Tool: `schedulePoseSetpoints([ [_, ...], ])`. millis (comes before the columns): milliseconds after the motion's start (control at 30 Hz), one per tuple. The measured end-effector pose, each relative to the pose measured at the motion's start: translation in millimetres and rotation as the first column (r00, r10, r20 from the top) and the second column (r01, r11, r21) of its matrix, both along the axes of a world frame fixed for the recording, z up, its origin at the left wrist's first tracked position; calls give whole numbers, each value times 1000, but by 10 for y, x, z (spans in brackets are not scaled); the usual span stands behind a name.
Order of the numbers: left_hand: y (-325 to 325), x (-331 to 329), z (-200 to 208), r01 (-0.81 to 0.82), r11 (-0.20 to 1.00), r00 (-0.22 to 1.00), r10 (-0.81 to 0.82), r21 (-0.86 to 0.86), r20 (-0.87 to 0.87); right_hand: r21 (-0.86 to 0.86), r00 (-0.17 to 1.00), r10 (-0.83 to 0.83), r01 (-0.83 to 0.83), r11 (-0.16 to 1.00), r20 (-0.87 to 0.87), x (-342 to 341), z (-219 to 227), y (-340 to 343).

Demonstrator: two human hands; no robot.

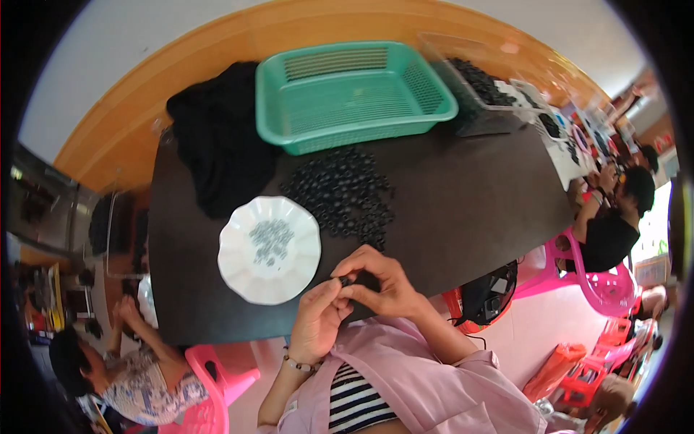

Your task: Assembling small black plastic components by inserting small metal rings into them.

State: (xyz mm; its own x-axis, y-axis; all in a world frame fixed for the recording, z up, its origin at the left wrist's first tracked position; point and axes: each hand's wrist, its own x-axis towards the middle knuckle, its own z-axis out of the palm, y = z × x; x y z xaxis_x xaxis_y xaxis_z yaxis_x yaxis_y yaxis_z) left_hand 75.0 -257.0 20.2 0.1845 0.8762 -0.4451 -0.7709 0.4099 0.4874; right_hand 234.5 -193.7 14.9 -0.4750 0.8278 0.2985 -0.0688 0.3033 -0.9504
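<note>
Close to my body, at the table's near edge, my left hand (319, 318) and my right hand (381, 283) meet, fingertips pinched together. Between them is a small black rounded piece (346, 281), partly covered by the fingers; its exact kind is too small to make out. Just beyond my hands lies a loose pile of small black round pieces (338, 189) that look alike. Left of the pile, a white scalloped plate (233, 249) bears many tiny clear bits (272, 241).
At the back of the dark table (455, 195) stands a green plastic basket (354, 139). Black cloth (220, 137) is heaped to its left; a clear bin (481, 87) of black pieces is at its right. Seated people (611, 228) are on both sides, with pink chairs (217, 383).
</note>
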Motion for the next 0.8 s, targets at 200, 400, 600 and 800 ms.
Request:
schedulePoseSetpoints([
  [200, 24, -28, -197, 66, 996, 988, -58, -55, 140, 152, 995, -84, 76, 985, 49, 91, 54, 136],
  [400, 30, -66, -357, 108, 991, 963, -85, -77, 257, 384, 894, -434, 364, 849, 112, 498, 455, 756],
  [600, 26, -73, -392, 108, 992, 959, -85, -70, 271, 525, 536, -843, 707, 474, 39, 1269, 947, 1839],
  [800, 8, -68, -405, 109, 993, 953, -92, -45, 288, 656, 213, -948, 685, 318, 237, 1976, 937, 2513],
])
